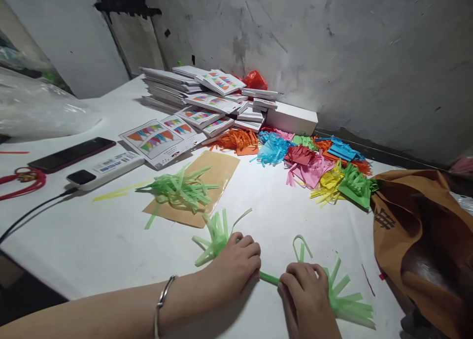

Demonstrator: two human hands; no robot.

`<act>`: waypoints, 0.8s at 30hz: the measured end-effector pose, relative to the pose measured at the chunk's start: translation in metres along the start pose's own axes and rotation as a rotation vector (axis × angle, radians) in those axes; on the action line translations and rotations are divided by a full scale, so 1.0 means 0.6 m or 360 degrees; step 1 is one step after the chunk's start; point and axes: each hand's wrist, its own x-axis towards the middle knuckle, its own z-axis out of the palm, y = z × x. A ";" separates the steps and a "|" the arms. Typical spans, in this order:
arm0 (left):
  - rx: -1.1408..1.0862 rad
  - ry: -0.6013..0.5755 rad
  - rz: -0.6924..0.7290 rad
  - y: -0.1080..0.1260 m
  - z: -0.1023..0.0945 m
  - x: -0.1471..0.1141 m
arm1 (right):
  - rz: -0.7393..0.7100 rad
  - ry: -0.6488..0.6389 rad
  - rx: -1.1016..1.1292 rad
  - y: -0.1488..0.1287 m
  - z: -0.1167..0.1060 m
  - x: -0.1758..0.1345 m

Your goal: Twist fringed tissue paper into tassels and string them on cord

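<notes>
A light green tissue-paper tassel (269,278) lies across the white table, its middle rolled into a narrow strand and its fringed ends fanning out on both sides. My left hand (238,262) is closed over the strand beside the left fringe. On the other side, my right hand (306,292) has its fingers closed round the strand near the right fringe. A short stretch of twisted green paper shows between the hands. Beyond my left hand, a pile of green tassels (181,188) rests on a brown paper envelope (229,166).
Folded fringed paper bundles (310,166) in several colours line the wall side. Behind them stand stacked printed cards (173,85) and a white box (291,117). A phone (72,154) and a white cabled device (107,170) lie left. A brown bag (406,220) gapes at right.
</notes>
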 end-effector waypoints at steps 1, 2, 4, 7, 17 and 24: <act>0.0021 -0.0026 -0.0032 0.004 -0.001 0.003 | 0.0043 -0.0005 0.0004 -0.002 0.001 0.000; 0.0035 -0.0052 -0.0070 0.007 -0.002 0.005 | 0.0087 -0.0001 0.0002 -0.005 0.002 0.002; 0.0035 -0.0091 -0.0145 0.012 -0.005 0.011 | 0.0164 0.0018 -0.0030 -0.012 0.006 0.006; 0.0013 -0.0077 -0.0215 0.009 -0.004 0.016 | 0.0242 0.0038 -0.0078 -0.018 0.011 0.010; 0.0491 0.0256 0.0545 -0.006 0.027 0.020 | -0.0053 0.0113 0.0052 -0.005 0.009 0.012; -0.0038 -0.0033 0.0080 0.019 -0.016 0.019 | -0.0331 0.0260 -0.0180 -0.014 0.006 0.024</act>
